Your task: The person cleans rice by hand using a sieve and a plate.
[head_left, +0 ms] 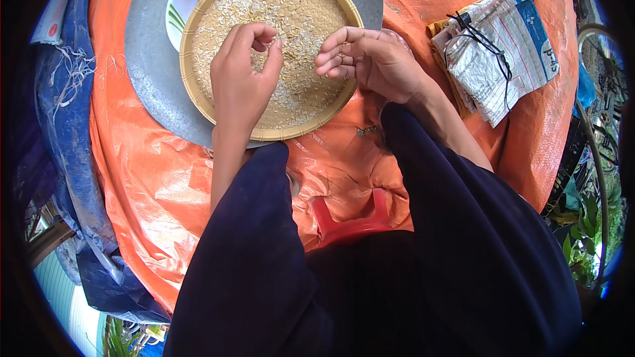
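A round woven tray (pixel 350 10) holds pale husked grains (pixel 231 0) and yellowish unhusked grains (pixel 305 53), spread loosely over its weave. My left hand (pixel 243 73) hovers over the tray's left part. Its fingers are bent, with a small gap between thumb and forefinger, and nothing shows between them. My right hand (pixel 377 58) is at the tray's right rim, palm turned inward, fingers loosely stretched over the grains. I see nothing held in it.
Beneath the tray are a white plate with green leaf patterns (pixel 178 10) and a wide grey metal tray (pixel 149 59). An orange tarp (pixel 152 178) covers the ground. Folded sacks (pixel 493 59) with a black cord lie right. A red stool (pixel 350 228) shows between my knees.
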The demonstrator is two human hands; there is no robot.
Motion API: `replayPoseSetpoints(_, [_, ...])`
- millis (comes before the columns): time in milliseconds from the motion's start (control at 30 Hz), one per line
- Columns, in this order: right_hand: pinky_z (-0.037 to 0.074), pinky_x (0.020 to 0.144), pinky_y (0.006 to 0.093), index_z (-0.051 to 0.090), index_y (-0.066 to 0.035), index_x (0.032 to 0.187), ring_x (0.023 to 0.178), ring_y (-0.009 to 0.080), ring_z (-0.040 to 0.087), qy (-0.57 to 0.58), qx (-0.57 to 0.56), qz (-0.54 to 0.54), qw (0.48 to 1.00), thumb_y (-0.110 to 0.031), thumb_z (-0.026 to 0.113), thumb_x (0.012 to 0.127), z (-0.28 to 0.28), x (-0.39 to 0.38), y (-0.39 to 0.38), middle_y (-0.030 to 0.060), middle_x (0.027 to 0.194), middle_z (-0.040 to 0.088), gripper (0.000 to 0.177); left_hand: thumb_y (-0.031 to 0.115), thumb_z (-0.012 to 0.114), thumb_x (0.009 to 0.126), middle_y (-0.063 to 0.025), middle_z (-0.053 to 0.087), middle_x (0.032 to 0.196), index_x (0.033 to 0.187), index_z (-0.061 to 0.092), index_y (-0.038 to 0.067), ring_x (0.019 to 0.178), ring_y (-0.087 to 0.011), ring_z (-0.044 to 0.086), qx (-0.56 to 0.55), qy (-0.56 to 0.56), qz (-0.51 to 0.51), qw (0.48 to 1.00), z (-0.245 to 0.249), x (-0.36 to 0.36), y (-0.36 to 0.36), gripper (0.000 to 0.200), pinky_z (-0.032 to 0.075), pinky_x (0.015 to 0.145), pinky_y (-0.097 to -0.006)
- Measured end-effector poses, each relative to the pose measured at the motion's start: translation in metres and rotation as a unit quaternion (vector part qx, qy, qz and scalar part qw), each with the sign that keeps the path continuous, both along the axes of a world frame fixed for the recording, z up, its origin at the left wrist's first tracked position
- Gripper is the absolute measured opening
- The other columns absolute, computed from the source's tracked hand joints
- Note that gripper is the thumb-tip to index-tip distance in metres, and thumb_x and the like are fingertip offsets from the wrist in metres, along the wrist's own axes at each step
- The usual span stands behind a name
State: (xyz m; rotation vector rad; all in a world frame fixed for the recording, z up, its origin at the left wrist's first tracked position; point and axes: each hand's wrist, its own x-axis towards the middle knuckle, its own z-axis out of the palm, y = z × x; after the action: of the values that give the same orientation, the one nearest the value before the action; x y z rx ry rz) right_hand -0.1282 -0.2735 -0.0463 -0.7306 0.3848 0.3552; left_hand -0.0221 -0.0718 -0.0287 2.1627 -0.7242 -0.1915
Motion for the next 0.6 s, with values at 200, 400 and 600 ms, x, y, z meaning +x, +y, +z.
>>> replayPoseSetpoints(200, [0.055,0.096,0.0307,0.059,0.007,0.108,0.105,0.0263,0.069,-0.017,0.023,0.005,1.0,-0.01,0.041,0.098,-0.006,-0.001,-0.003,0.0209,0.111,0.067,0.027,0.009,0.073,0.081,-0.0096,0.066,0.096,0.105,0.068,0.006,0.088,-0.0268,0.064,0.067,-0.1,-0.088,0.989,-0.016,0.007,-0.014,0.025,0.053,0.075,-0.0364])
replayPoseSetpoints(400, [0.056,0.095,0.0307,0.058,0.006,0.103,0.104,0.0276,0.069,-0.005,0.036,-0.008,0.999,-0.012,0.042,0.1,-0.004,-0.001,-0.002,0.0226,0.111,0.066,0.024,0.007,0.071,0.083,-0.0099,0.066,0.096,0.106,0.067,0.005,0.09,-0.0278,0.064,0.085,-0.111,-0.083,0.987,-0.024,-0.002,-0.019,0.023,0.052,0.077,-0.0376])
replayPoseSetpoints(600, [0.057,0.094,0.0318,0.058,0.006,0.103,0.104,0.0292,0.069,-0.008,0.049,-0.014,0.999,-0.012,0.043,0.1,-0.003,0.0,-0.003,0.0236,0.111,0.066,0.024,0.002,0.069,0.084,-0.011,0.069,0.092,0.103,0.065,0.002,0.085,-0.0284,0.066,0.044,-0.069,-0.055,0.995,-0.02,-0.005,-0.013,0.02,0.053,0.074,-0.0383])
